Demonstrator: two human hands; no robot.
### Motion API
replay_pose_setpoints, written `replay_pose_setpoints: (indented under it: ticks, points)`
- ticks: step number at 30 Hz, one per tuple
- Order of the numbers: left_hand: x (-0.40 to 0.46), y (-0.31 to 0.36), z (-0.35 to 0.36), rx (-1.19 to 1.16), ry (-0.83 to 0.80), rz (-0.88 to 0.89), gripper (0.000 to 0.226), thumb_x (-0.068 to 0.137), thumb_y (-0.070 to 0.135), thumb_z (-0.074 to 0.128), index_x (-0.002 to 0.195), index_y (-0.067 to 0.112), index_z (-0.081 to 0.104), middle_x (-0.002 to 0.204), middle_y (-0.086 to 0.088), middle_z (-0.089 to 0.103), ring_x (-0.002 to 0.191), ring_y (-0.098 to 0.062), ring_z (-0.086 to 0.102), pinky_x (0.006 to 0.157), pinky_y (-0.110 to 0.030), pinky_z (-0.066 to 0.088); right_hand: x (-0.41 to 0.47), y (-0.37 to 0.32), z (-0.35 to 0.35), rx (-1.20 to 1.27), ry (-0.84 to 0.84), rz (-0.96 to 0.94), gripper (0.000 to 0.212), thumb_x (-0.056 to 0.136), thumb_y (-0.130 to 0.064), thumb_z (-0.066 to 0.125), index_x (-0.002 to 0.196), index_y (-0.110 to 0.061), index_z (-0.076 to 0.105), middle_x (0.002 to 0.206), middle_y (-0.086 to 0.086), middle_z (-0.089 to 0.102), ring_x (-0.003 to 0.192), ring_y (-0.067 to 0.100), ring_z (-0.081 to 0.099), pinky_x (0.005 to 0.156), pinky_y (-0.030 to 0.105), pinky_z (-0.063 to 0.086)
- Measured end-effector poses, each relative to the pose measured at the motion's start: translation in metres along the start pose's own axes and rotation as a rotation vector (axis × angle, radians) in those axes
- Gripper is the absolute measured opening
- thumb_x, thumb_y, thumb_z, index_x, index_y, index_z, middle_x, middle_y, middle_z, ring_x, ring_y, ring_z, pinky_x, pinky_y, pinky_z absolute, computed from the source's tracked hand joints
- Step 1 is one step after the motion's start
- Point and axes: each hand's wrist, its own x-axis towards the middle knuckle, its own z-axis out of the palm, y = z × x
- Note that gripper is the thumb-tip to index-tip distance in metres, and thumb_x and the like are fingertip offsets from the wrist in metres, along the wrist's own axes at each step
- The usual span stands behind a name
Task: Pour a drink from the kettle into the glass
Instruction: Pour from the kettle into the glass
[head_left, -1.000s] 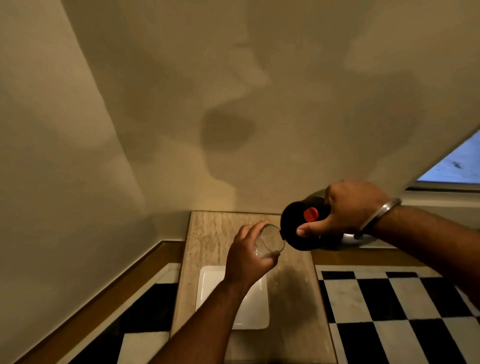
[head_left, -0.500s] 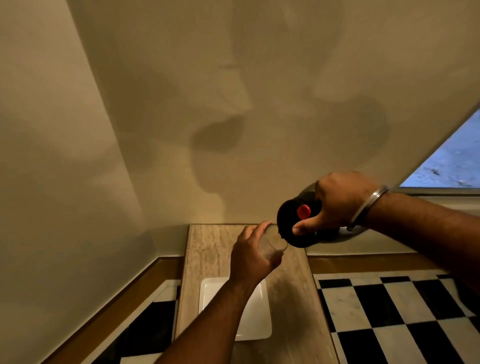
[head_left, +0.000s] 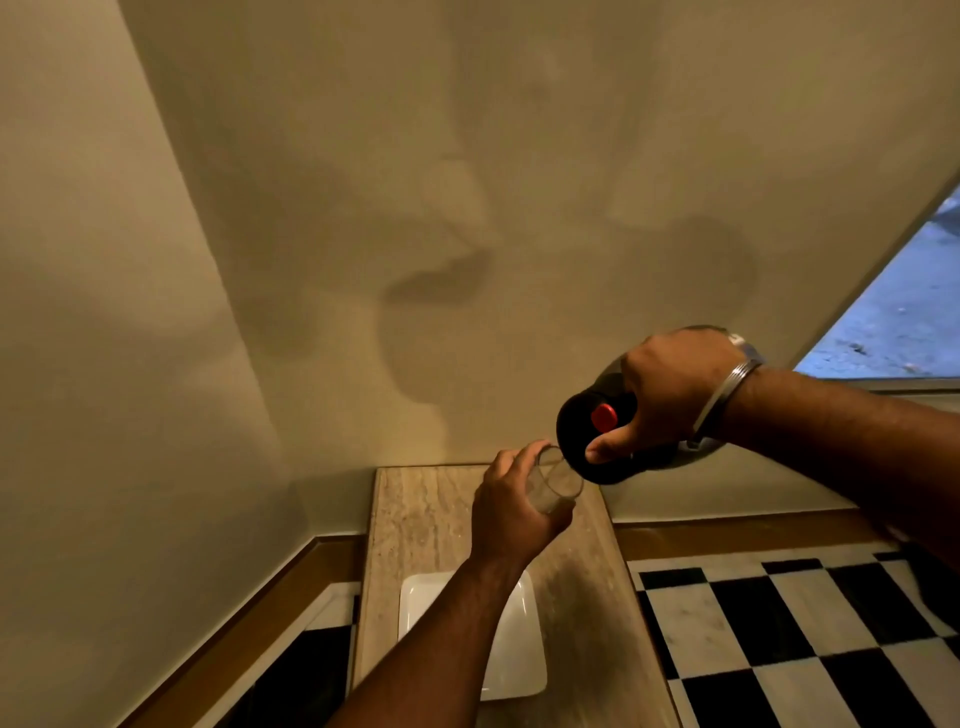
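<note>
Both your hands are busy above the narrow stone table (head_left: 415, 519). Your left hand (head_left: 511, 512) is wrapped around the glass (head_left: 558, 480), holding it tilted in the air, mouth toward the kettle (head_left: 582, 431). Your right hand (head_left: 670, 395) is clamped on the kettle, thumb under its red button (head_left: 604, 417), tipping it so its front edge meets the glass rim. Below your left forearm, a white plate (head_left: 415, 603) lies on the table.
</note>
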Motion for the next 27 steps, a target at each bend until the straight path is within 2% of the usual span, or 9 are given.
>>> replay_pose_setpoints:
  ticks: [4,9,15,20,24,27]
  points:
    - [0.002,0.004,0.001,-0.003,-0.001,0.010,0.076,0.066,0.053,0.076,0.133,0.037,0.045,0.119,0.005,0.056,0.102,-0.011,0.055,0.077,-0.033,0.056,0.000,0.003,-0.001,0.005,0.001,0.011,0.081,0.046,-0.093,0.053,0.081,-0.022,0.067,0.061,-0.005,0.065,0.054,0.013,0.060,0.050,0.027,0.052]
    - [0.007,0.009,0.002,0.012,0.014,0.017,0.075,0.067,0.051,0.077,0.133,0.036,0.047,0.120,0.004,0.057,0.102,-0.013,0.056,0.076,-0.032,0.056,-0.003,0.009,-0.008,0.019,-0.009,0.035,0.077,0.048,-0.091,0.055,0.080,-0.022,0.066,0.058,-0.007,0.061,0.051,0.010,0.057,0.045,0.024,0.043]
    - [0.008,0.014,0.005,0.023,0.015,0.014,0.075,0.067,0.053,0.076,0.133,0.038,0.045,0.121,0.005,0.057,0.103,-0.011,0.055,0.077,-0.031,0.055,-0.007,0.017,-0.013,0.056,-0.033,0.035,0.084,0.050,-0.090,0.056,0.095,-0.020,0.070,0.070,-0.004,0.069,0.060,0.014,0.064,0.056,0.030,0.057]
    - [0.005,0.017,0.007,0.005,0.016,0.011,0.076,0.065,0.054,0.077,0.133,0.039,0.046,0.120,0.007,0.056,0.099,-0.007,0.053,0.071,-0.014,0.046,-0.012,0.022,-0.014,0.062,-0.041,0.035,0.086,0.048,-0.090,0.056,0.095,-0.018,0.069,0.069,-0.003,0.068,0.060,0.015,0.065,0.058,0.033,0.060]
    - [0.002,0.020,0.011,-0.010,0.005,0.011,0.076,0.067,0.052,0.079,0.134,0.037,0.046,0.123,0.004,0.056,0.101,-0.011,0.056,0.076,-0.029,0.057,-0.015,0.024,-0.014,0.058,-0.046,0.041,0.087,0.048,-0.090,0.057,0.095,-0.018,0.069,0.068,-0.003,0.069,0.059,0.015,0.065,0.056,0.032,0.058]
    - [0.001,0.023,0.014,-0.013,0.004,0.011,0.076,0.067,0.051,0.079,0.134,0.035,0.047,0.124,0.004,0.056,0.102,-0.013,0.056,0.076,-0.032,0.057,-0.018,0.025,-0.014,0.030,-0.033,0.044,0.086,0.048,-0.090,0.057,0.094,-0.019,0.069,0.067,-0.003,0.068,0.058,0.014,0.063,0.053,0.028,0.054]
